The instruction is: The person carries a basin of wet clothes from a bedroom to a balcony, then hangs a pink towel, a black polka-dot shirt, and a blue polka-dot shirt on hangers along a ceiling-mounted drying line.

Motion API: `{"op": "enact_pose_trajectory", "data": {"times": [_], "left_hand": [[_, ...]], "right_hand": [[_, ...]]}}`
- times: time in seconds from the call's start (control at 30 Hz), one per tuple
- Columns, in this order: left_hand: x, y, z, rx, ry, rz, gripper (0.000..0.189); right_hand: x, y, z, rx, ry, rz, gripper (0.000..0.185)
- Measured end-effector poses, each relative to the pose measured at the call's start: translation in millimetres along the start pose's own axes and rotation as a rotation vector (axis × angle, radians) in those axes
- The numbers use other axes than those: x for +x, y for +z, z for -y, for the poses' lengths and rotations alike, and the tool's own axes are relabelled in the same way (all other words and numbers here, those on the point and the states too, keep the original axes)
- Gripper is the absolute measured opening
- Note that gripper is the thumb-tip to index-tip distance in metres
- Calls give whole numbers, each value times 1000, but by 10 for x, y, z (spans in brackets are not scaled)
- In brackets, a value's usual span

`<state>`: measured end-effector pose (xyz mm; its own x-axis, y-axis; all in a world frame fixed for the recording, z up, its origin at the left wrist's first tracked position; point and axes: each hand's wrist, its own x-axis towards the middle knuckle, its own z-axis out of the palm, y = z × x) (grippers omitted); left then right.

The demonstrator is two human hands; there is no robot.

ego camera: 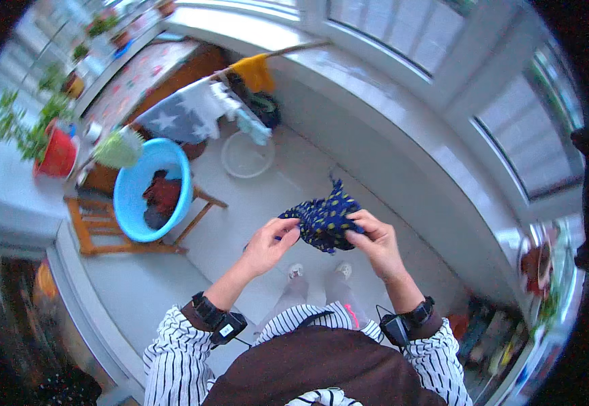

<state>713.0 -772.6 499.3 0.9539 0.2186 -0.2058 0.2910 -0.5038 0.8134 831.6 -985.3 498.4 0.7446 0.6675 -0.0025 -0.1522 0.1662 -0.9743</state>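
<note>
A dark blue cloth (325,221) with yellow-green spots is held up in front of me, bunched and crumpled. My left hand (272,242) pinches its left side between thumb and fingers. On the other side, my right hand (375,238) grips the right edge the same way. A loose tip of the fabric sticks up at the top. Both hands are above the tiled floor (254,213), and the cloth hangs clear of it.
To the left, a light blue basin (189,203) holding dark red and grey cloth rests on a wooden chair (89,223). Laundry, including a grey star-patterned cloth (180,114) and a yellow cloth (254,72), hangs from a pole (299,48). A whitish round basin (248,175) sits on the floor.
</note>
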Motion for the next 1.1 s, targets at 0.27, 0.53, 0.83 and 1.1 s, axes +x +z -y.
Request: {"op": "enact_pose_trajectory", "data": {"times": [0.27,0.53,0.83,1.1], "left_hand": [[-28,489,-1015,-650,-88,316,29],[-99,580,-1554,-1026,-32,315,18],[-650,757,-1912,-426,499,904,19],[-936,587,-1909,-72,957,947,20]], "right_hand": [[-970,255,504,-508,-261,-155,34],[-2092,281,849,-487,-52,-465,36],[-2420,914,1255,-1101,-310,-974,63],[-2739,1306,1258,-973,-153,-1041,22]]}}
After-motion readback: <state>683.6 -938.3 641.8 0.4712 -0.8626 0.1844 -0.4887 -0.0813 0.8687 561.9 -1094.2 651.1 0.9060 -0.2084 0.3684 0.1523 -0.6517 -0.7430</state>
